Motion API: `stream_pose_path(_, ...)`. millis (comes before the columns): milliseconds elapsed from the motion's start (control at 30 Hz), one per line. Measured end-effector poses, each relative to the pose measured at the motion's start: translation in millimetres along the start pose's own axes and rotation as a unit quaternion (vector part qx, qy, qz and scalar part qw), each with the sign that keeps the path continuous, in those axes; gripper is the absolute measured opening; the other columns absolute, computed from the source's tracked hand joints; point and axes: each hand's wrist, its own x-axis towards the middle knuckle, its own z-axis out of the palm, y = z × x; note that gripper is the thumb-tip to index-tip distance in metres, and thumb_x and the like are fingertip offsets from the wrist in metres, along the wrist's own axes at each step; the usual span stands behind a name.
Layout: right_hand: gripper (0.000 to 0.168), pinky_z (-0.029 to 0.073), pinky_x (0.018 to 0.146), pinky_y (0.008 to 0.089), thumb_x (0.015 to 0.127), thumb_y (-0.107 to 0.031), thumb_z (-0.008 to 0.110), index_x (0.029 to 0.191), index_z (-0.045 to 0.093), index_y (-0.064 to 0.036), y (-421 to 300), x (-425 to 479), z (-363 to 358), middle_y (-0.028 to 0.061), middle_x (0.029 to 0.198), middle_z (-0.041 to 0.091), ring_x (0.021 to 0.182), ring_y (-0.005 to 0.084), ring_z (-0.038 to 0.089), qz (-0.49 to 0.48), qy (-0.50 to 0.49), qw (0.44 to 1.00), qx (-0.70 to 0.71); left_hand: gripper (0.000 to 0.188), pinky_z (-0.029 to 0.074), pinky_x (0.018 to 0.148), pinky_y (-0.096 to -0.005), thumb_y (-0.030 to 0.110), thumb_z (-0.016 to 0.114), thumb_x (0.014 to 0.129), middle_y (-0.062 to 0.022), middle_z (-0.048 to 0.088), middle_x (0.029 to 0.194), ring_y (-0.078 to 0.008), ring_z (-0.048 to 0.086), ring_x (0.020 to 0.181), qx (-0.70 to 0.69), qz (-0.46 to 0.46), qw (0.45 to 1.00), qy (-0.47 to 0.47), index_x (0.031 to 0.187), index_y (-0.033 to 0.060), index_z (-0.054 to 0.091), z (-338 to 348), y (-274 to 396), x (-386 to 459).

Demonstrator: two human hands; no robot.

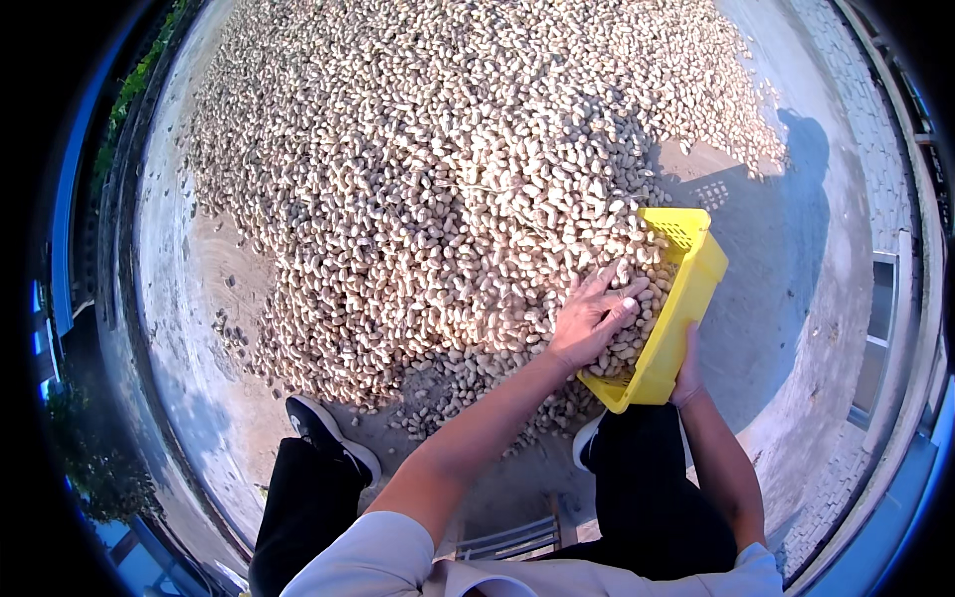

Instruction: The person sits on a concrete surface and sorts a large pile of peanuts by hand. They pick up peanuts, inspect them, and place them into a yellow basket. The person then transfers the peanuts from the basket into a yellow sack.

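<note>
A yellow plastic basket (675, 321) with slotted walls lies tipped on its side, its mouth turned left towards a large heap of unshelled peanuts (448, 194). My right hand (689, 373) grips the basket from its outer right side; the fingers behind the wall are partly hidden. At the basket's mouth, my left hand (597, 317) rests with spread fingers on peanuts, palm down. Peanuts fill part of the basket and run on into the heap under that hand. Whether any peanut is held beneath the palm is hidden.
My two shoes (332, 440) stand at the heap's near edge on a concrete floor (753, 283). Between my legs is a slatted seat (511, 539). A pale brick wall (858, 112) with a window (874, 339) runs along the right. Loose peanuts lie around the heap.
</note>
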Motion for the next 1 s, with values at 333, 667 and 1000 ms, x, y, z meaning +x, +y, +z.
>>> stream_pose_path(333, 0.076, 0.050, 0.097, 0.0403, 0.094, -0.068, 0.036, 0.143, 0.039, -0.010, 2.6, -3.1, -15.1, 0.0098, 0.131, 0.054, 0.116, 0.0227, 0.056, 0.009, 0.041, 0.998, 0.040, 0.045, 0.027, 0.112, -0.0503, 0.035, 0.054, 0.093, -0.0111, 0.046, 0.142, -0.0339, 0.041, 0.131, 0.288, 0.139, 0.921, 0.222, 0.138, 0.0321, 0.052, -171.3, -57.6, 131.6)
stream_pose_path(667, 0.082, 0.039, 0.109, 0.0449, 0.093, -0.069, 0.039, 0.150, 0.029, -0.009, -4.2, -11.9, -16.6, 0.0137, 0.147, 0.040, 0.132, 0.0297, 0.044, 0.017, 0.063, 0.998, 0.020, 0.057, 0.039, 0.108, -0.0320, 0.068, 0.050, 0.087, 0.0007, 0.059, 0.134, -0.0227, 0.053, 0.125, 0.112, -0.018, 0.992, 0.054, 0.121, 0.0256, 0.069, -132.8, -85.2, 179.1)
stream_pose_path(1000, 0.080, 0.041, 0.107, 0.0444, 0.094, -0.066, 0.039, 0.148, 0.032, -0.008, -4.5, -7.4, -14.6, 0.0139, 0.143, 0.044, 0.130, 0.0298, 0.046, -0.011, 0.040, 0.999, 0.032, 0.043, 0.034, 0.111, -0.0363, 0.046, 0.066, 0.084, -0.0114, 0.056, 0.137, -0.0267, 0.048, 0.131, -0.106, -0.051, 0.990, 0.084, 0.117, 0.0209, 0.071, -38.9, -56.1, 85.0)
